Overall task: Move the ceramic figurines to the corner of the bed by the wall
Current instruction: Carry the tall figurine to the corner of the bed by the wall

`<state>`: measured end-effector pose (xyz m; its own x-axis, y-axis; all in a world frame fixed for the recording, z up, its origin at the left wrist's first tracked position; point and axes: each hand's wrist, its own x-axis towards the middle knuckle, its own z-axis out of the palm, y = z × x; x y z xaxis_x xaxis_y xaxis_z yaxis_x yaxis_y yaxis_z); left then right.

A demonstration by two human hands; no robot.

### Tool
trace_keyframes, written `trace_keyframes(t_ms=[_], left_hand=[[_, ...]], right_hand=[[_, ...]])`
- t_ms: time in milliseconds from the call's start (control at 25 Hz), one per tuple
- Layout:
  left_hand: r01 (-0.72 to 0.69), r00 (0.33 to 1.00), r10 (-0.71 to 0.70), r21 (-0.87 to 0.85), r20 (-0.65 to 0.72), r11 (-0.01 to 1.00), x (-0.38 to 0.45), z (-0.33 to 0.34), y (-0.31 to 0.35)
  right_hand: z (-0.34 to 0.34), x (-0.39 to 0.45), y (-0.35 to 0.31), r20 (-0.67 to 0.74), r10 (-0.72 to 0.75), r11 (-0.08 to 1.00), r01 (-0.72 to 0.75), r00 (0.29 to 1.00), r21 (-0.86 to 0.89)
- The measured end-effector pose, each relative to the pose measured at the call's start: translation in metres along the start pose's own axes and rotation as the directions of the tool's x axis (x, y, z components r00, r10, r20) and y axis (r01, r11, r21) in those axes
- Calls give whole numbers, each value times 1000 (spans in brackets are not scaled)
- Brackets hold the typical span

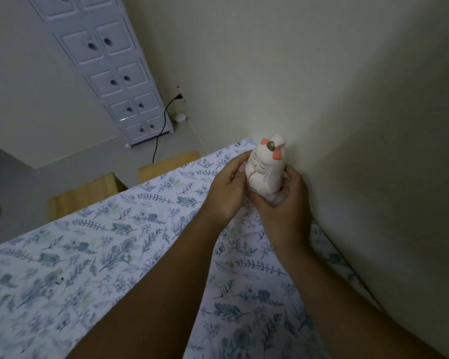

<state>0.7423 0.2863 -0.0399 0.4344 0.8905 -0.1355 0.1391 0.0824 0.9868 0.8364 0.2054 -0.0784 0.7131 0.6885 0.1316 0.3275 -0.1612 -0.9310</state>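
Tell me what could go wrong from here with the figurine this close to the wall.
1. The figurine is held in both hands, left hand and right hand, right beside the wall; its top could knock against it when set down.
2. The bed is soft and the figurine is tall, so it might tip over once released.
3. The corner lies near the bed's far edge; a topple could send it to the floor.

figurine (266,172) base hidden by fingers (276,199), cabinet (109,71) top cropped
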Motion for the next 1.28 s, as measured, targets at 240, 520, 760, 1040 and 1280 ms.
trace_keyframes(t_ms=[240,520,760,1040,1280], left_hand=[[-19,1000,18,105,13,994,-1,0,-9],[-68,996,76,140,-48,988,-12,17,-8],[-47,996,54,114,-66,992,-11,21,-13],[15,974,69,367,-215,930,-83,-27,1],[145,930,85,572,-357,807,-241,-135,-24]], right_hand=[[4,0,13,34,15,997,-17,999,77],[2,3,37,77,11,994,-19,997,112],[1,2,33,73,-14,993,5,997,117],[-36,-50,-3,34,-86,926,93,996,-367],[18,-177,-53,456,-229,844,408,860,-347]])
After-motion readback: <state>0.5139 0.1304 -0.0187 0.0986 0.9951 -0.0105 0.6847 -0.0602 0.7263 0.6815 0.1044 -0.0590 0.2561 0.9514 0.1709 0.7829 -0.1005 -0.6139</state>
